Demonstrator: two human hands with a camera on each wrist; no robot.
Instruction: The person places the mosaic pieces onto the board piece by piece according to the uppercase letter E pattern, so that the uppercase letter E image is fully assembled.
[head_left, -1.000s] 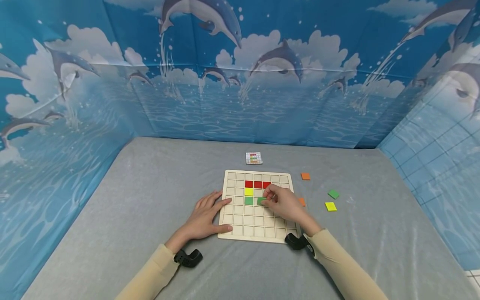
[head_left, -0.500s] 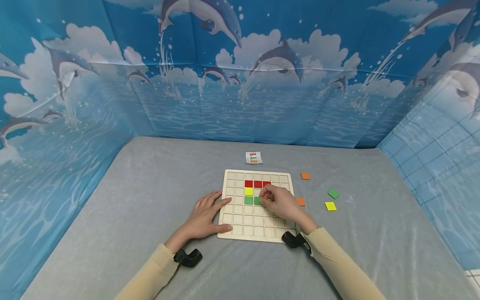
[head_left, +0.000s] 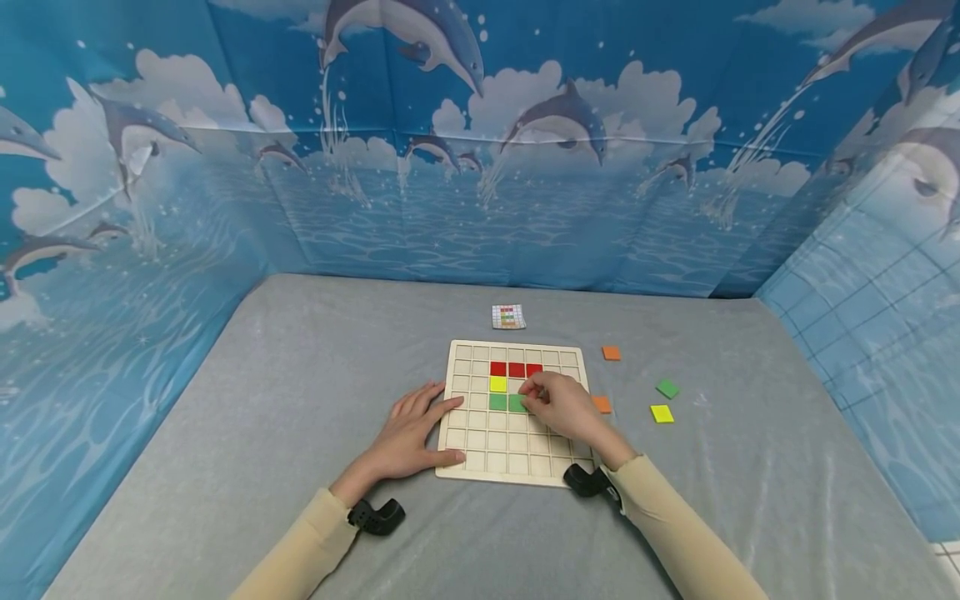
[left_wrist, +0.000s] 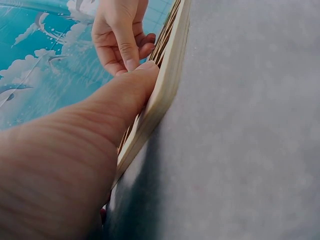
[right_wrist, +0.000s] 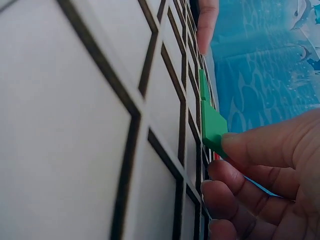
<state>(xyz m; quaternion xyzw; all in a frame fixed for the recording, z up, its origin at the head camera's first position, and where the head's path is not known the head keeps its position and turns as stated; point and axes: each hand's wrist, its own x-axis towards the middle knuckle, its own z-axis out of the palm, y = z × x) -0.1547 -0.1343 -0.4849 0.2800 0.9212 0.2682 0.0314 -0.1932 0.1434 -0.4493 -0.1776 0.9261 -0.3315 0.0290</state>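
Note:
A wooden grid board (head_left: 495,462) lies flat on the table. My left hand (head_left: 408,433) rests at its left side, thumb and index tip on the frame, fingers fairly straight; the left wrist view has that thumb (left_wrist: 120,92) over the edge. Over the board's middle, my right hand (head_left: 566,408) pinches a green square tile (right_wrist: 214,125) by its edge, the thumb on its face. That tile sits at a cell beside another green tile (head_left: 498,402). A yellow tile (head_left: 498,384) and a row of red tiles (head_left: 516,369) lie in cells farther back.
Behind the board lies a small pattern card (head_left: 508,317). Right of it are an orange tile (head_left: 611,353), another orange tile (head_left: 602,404) partly behind my right hand, a loose green tile (head_left: 667,388) and a loose yellow tile (head_left: 662,414). A dolphin-print curtain (head_left: 480,225) hangs behind.
My right hand has shifted slightly left with the green tile, which now lies against the other green one. The left hand has stayed where it was.

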